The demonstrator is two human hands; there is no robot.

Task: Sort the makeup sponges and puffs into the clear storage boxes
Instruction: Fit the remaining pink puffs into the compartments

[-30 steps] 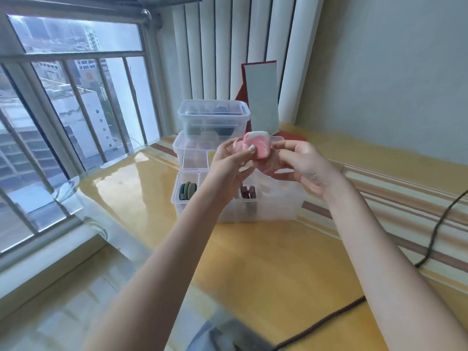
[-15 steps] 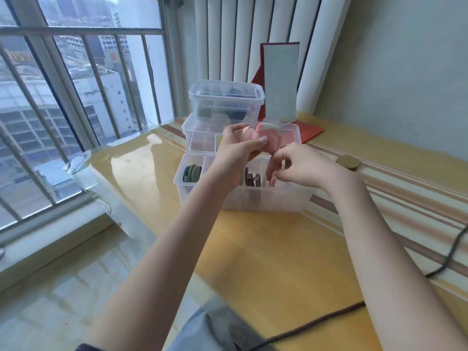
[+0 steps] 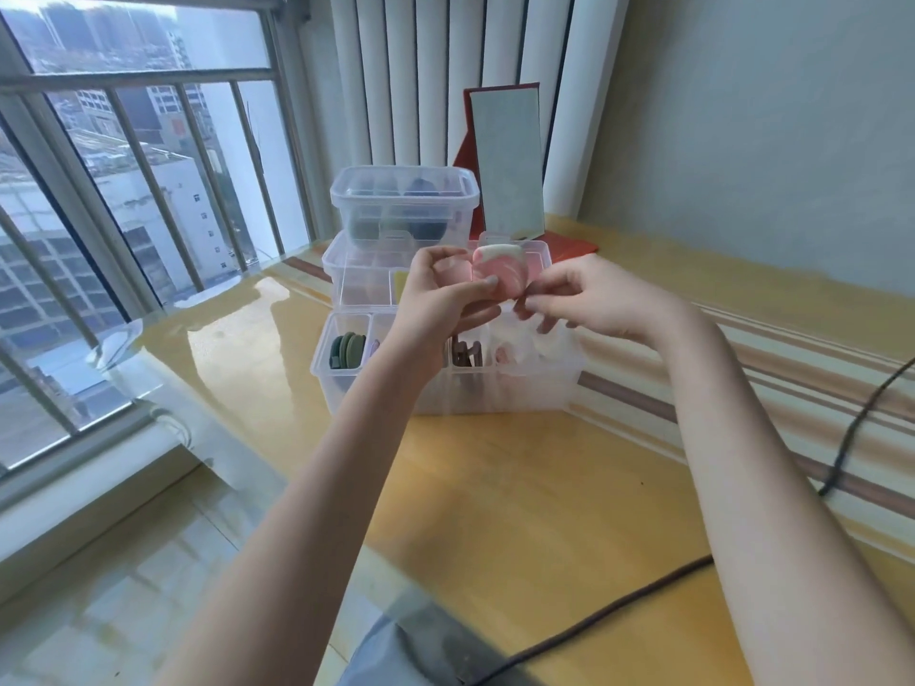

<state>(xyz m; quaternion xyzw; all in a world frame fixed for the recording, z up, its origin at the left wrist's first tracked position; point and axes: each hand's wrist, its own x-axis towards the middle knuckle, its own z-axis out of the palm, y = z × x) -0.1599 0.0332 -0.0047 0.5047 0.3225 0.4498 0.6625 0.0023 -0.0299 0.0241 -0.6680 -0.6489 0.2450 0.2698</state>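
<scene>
A pink and white marbled puff (image 3: 499, 272) is held up above the boxes, pinched by my left hand (image 3: 440, 299). My right hand (image 3: 589, 299) is just to its right, fingertips curled at the puff's lower right edge; whether they grip it I cannot tell. Below the hands stands a clear divided box (image 3: 544, 388) with green puffs (image 3: 346, 351) in its left cell, brown ones (image 3: 465, 356) in the middle and a pink one (image 3: 505, 356) beside them. Behind it stands a second clear box (image 3: 346, 269), with a lidded tub (image 3: 403, 200) of dark sponges on top.
A red-backed standing mirror (image 3: 507, 165) leans by the blinds behind the boxes. A dark cable (image 3: 841, 453) runs across the yellow table at the right and along the front. The barred window (image 3: 124, 190) lies to the left, past the table's edge.
The view has shifted a little. My right hand has moved from under the puff to its right side. My left hand still holds the puff above the boxes.
</scene>
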